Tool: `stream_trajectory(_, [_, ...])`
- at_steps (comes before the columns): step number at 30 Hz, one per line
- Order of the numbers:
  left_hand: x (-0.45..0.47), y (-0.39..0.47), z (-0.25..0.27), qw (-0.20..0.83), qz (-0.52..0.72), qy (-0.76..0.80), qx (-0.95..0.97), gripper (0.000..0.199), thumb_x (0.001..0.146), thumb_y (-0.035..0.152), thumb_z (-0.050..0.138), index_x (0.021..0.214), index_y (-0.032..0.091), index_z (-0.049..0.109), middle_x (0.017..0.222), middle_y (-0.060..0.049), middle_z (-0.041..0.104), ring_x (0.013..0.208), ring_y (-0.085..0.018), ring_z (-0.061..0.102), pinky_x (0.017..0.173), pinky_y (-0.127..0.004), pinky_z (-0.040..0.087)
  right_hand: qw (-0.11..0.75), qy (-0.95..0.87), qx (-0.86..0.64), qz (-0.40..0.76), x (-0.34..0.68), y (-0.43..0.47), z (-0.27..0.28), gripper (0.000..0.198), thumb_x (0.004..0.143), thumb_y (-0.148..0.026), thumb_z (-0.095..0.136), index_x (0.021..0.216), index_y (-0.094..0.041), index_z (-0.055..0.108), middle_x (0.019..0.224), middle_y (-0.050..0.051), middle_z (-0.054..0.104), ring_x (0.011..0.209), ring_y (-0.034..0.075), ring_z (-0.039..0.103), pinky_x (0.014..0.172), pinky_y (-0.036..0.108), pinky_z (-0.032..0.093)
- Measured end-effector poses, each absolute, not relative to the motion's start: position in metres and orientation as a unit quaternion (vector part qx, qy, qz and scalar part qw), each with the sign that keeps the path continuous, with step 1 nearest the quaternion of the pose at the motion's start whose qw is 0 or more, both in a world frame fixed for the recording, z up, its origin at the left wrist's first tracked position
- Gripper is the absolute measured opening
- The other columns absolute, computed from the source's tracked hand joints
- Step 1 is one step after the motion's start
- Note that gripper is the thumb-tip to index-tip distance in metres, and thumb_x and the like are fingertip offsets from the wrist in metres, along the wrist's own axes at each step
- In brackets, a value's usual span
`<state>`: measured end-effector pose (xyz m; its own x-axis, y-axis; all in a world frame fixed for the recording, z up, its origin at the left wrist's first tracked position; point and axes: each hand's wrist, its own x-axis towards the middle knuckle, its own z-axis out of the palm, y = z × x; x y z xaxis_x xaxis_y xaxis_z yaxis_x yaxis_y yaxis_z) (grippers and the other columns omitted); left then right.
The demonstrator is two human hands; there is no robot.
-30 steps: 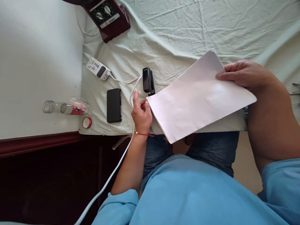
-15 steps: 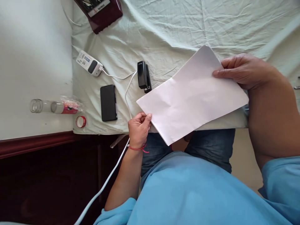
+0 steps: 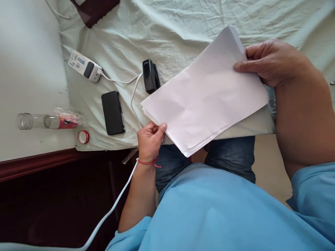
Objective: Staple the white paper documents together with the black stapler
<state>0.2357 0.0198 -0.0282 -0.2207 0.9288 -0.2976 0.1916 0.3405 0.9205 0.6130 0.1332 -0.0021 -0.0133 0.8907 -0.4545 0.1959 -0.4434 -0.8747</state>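
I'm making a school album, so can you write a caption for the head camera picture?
Left hand and right hand hold white sheets by opposite ends, near a black stapler.

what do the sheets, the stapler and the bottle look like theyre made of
Sheets: matt white paper, judging by thin layered edges and soft creases. Stapler: black, glossy, probably plastic by its sheen, though perhaps painted metal. Bottle: shiny, clear glass or plastic; it's see-through either way.

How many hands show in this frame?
2: the left hand pinches the left edge of the paper sheets; the right hand grips their right end. No other hand shows.
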Motion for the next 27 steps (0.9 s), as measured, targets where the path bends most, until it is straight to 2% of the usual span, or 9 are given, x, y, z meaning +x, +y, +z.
stream_trajectory(4, [0.238,0.024,-0.032,0.430,0.432,0.676,0.414,0.060,0.072,0.059,0.101,0.059,0.020,0.058,0.048,0.007,0.046,0.040,-0.005,0.038,0.039,-0.021,0.024,0.304,-0.433,-0.651,0.544,0.609,0.134,0.000,0.017,0.099,-0.014,0.081,0.100,-0.028,0.090,0.119,0.006,0.088,0.093,0.019,0.085,0.084,0.029,0.075])
stream_trajectory(6, [0.239,0.025,-0.031,0.442,0.434,0.665,0.417,0.057,0.073,0.060,0.101,0.063,0.019,0.063,0.051,0.006,0.049,0.042,-0.005,0.040,0.040,-0.021,0.027,0.311,-0.431,-0.654,0.538,0.608,0.134,-0.003,0.018,0.099,-0.013,0.080,0.101,-0.028,0.090,0.120,0.006,0.088,0.093,0.019,0.084,0.088,0.031,0.075])
stream_trajectory(8, [0.240,0.025,-0.030,0.468,0.425,0.651,0.420,0.049,0.069,0.055,0.104,0.075,0.018,0.073,0.057,0.004,0.059,0.045,-0.005,0.043,0.042,-0.020,0.031,0.328,-0.425,-0.655,0.532,0.609,0.136,-0.008,0.017,0.098,-0.013,0.081,0.103,-0.027,0.090,0.121,0.007,0.088,0.088,0.017,0.082,0.085,0.030,0.075])
stream_trajectory(10, [0.240,0.023,-0.030,0.475,0.428,0.646,0.417,0.047,0.066,0.050,0.106,0.079,0.017,0.075,0.058,0.004,0.061,0.045,-0.005,0.042,0.043,-0.020,0.030,0.348,-0.413,-0.653,0.532,0.611,0.137,-0.012,0.017,0.097,-0.014,0.083,0.104,-0.027,0.091,0.122,0.007,0.088,0.084,0.015,0.080,0.076,0.027,0.072])
stream_trajectory(12, [0.240,0.022,-0.033,0.456,0.445,0.651,0.413,0.048,0.067,0.050,0.105,0.071,0.018,0.069,0.053,0.006,0.055,0.043,-0.005,0.038,0.042,-0.021,0.026,0.360,-0.399,-0.645,0.543,0.612,0.138,-0.014,0.016,0.095,-0.013,0.084,0.102,-0.026,0.091,0.121,0.007,0.088,0.082,0.014,0.079,0.070,0.024,0.069])
stream_trajectory(16, [0.240,0.024,-0.038,0.415,0.453,0.675,0.408,0.059,0.071,0.060,0.101,0.062,0.021,0.058,0.050,0.008,0.045,0.040,-0.005,0.036,0.039,-0.023,0.021,0.365,-0.405,-0.627,0.556,0.611,0.138,-0.014,0.017,0.099,-0.009,0.079,0.099,-0.022,0.089,0.107,0.007,0.088,0.077,0.012,0.076,0.063,0.021,0.063])
stream_trajectory(20, [0.240,0.027,-0.036,0.414,0.457,0.673,0.409,0.065,0.078,0.069,0.095,0.061,0.022,0.055,0.048,0.008,0.042,0.040,-0.005,0.037,0.040,-0.022,0.023,0.369,-0.411,-0.630,0.546,0.605,0.138,-0.012,0.019,0.101,-0.003,0.073,0.103,-0.015,0.088,0.094,0.005,0.085,0.071,0.010,0.073,0.067,0.022,0.062])
stream_trajectory(24, [0.241,0.026,-0.033,0.456,0.461,0.647,0.401,0.054,0.069,0.059,0.104,0.076,0.019,0.068,0.053,0.007,0.054,0.043,-0.005,0.042,0.044,-0.019,0.030,0.379,-0.400,-0.632,0.545,0.601,0.137,-0.009,0.021,0.100,-0.001,0.070,0.104,-0.013,0.086,0.085,0.003,0.082,0.070,0.009,0.072,0.075,0.024,0.067])
stream_trajectory(27, [0.242,0.027,-0.034,0.446,0.472,0.658,0.381,0.057,0.064,0.057,0.106,0.072,0.020,0.064,0.051,0.008,0.054,0.041,-0.005,0.040,0.043,-0.019,0.027,0.374,-0.402,-0.625,0.555,0.602,0.138,-0.009,0.020,0.101,-0.004,0.070,0.103,-0.014,0.086,0.082,0.003,0.082,0.070,0.011,0.074,0.070,0.023,0.068])
